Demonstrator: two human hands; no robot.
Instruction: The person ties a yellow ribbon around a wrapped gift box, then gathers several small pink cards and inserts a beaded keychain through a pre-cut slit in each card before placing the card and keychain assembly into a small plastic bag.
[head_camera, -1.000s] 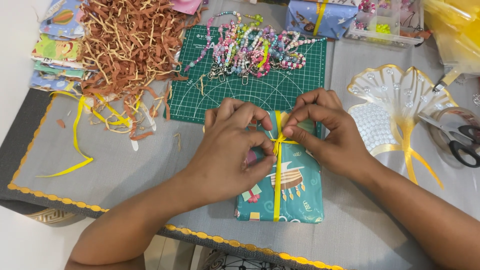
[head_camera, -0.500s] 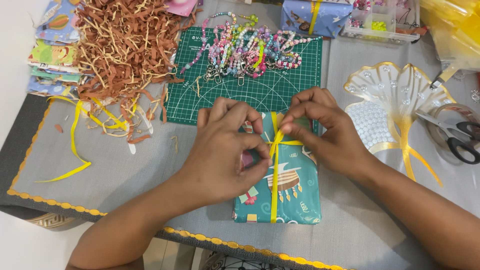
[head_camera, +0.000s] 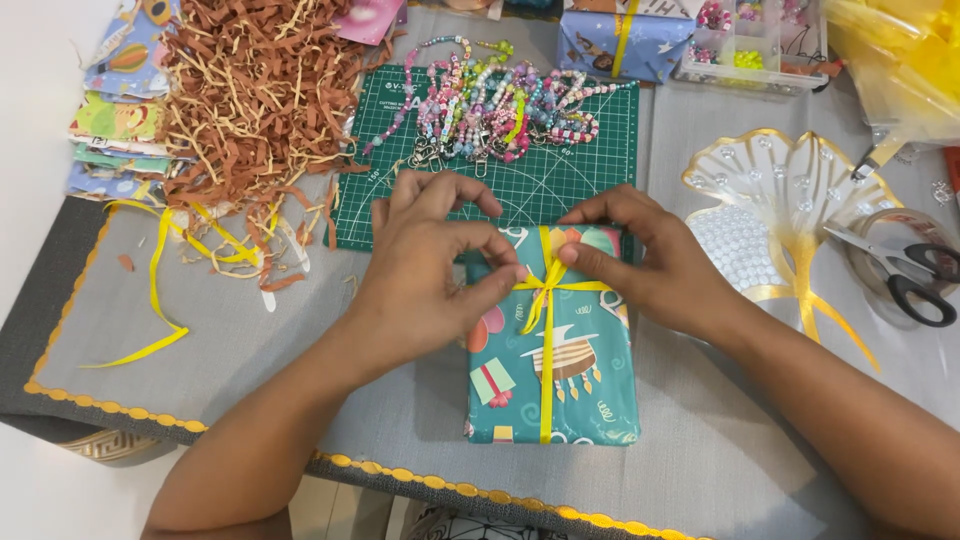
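A teal gift-wrapped box (head_camera: 580, 400) with cartoon prints lies on the grey table cloth (head_camera: 250, 350). A thin yellow ribbon (head_camera: 546, 390) runs lengthwise and crosswise over it, crossing near the box's far end. My left hand (head_camera: 425, 270) pinches the ribbon on the left of the crossing. My right hand (head_camera: 655, 265) pinches it on the right. Both hands rest on the box's upper half, and loose ribbon ends hang between the fingertips.
A green cutting mat (head_camera: 560, 175) lies behind the box with beaded keychains (head_camera: 500, 100) on it. Brown paper shreds (head_camera: 255, 90) and loose yellow ribbon (head_camera: 155, 290) are at left. A clear and gold fan-shaped sheet (head_camera: 790, 190) and scissors (head_camera: 905, 275) are at right.
My hands have drawn apart sideways, pulling the ribbon tight at the crossing. The left hand slid left off the box, so more of the wrapping shows.
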